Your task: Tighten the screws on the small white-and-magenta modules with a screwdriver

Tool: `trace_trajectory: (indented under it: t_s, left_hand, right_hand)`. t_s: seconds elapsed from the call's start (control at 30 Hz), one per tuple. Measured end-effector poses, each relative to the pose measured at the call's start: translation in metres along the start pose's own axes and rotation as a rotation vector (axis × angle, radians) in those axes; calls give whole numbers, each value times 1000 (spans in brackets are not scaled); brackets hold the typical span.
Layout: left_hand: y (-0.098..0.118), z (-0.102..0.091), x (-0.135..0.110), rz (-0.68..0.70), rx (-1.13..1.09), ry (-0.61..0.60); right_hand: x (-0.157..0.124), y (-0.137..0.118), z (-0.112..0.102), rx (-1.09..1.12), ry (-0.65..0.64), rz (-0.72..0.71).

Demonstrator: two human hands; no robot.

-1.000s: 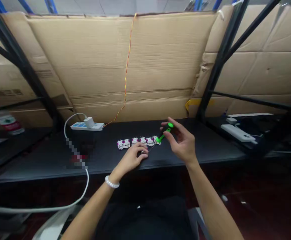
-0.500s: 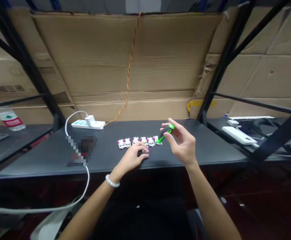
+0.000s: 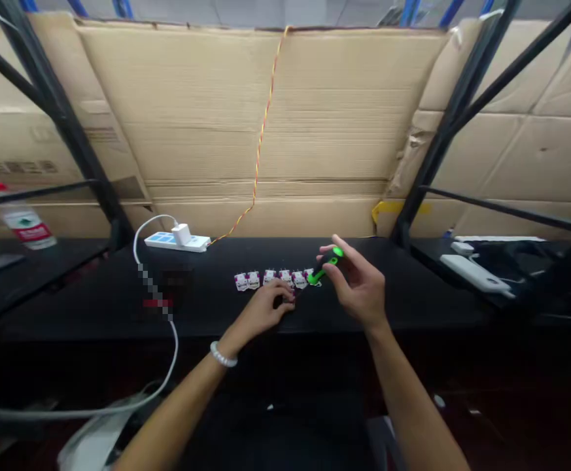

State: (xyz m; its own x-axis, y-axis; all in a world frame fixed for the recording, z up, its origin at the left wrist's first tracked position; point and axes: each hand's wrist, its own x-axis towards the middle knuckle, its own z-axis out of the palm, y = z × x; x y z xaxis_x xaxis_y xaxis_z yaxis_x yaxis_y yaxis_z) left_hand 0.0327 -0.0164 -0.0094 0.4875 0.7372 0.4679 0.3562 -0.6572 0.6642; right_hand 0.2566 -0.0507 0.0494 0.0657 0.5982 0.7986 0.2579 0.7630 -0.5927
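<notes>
My right hand (image 3: 363,288) grips a black and green screwdriver (image 3: 325,264) by its handle. The thin shaft slants down to the left, toward my left hand (image 3: 265,307). Between the thumb and fingers of that hand is a small white and purple part (image 3: 290,298), mostly covered by them. The screwdriver's tip reaches this part; whether it touches a screw is too small to tell. Just behind my hands stands a row of several similar white and purple parts (image 3: 253,280) on the black table (image 3: 216,307).
A white power strip (image 3: 194,244) with a plugged-in charger (image 3: 182,233) lies at the back left. Its white cable (image 3: 176,347) runs over the table's front edge. Black frame posts (image 3: 432,150) flank the table, with cardboard (image 3: 191,98) behind. A bottle (image 3: 30,227) stands far left.
The view has shifted slightly and the picture's brightness has changed. Both hands keep nearly the same pose, the left on the small part and the right on the screwdriver.
</notes>
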Motion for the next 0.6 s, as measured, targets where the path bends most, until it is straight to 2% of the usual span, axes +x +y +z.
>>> trace_trajectory:
  t_s: [0.33,0.6]
  left_hand:
    - [-3,2,0,7,13,14]
    - [1,2,0,4,0,3]
  right_hand:
    - [0,-2,1,-8,2,-17]
    - [4,-2,0,-134,-5,-84]
